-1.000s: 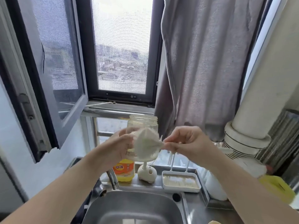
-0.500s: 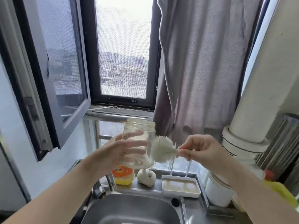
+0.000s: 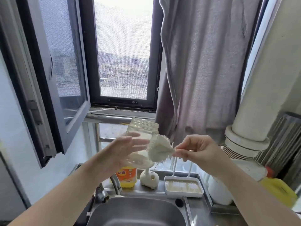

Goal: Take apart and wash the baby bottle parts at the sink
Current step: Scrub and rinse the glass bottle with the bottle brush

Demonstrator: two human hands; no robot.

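Left hand (image 3: 118, 152) holds the clear baby bottle (image 3: 141, 141) raised above the sink (image 3: 138, 211), fingers (image 3: 136, 141) wrapped across its front wall, blurred. Bottle is tilted, its threaded open mouth up and leaning to the right; lid and teat are off. The lower part of the bottle looks milky or sudsy; cannot tell which.

Right hand (image 3: 197, 149) pinches the narrow end of a pale bristled bottle brush (image 3: 160, 150) between thumb and fingertips. The brush head sits just left of that pinch and touches the bottle's right side, outside the bottle.

Below the left hand: a steel tap (image 3: 116, 183), and behind it a yellow dish-soap bottle (image 3: 127, 176). Just right of the soap, a small white rounded holder (image 3: 149, 178). Below the right hand, a white rectangular tray (image 3: 184, 188) on the sink ledge, with two white sticks (image 3: 174, 167) rising behind it. Grey curtain (image 3: 203, 66) hangs behind the right hand; window (image 3: 123, 54) behind the bottle.
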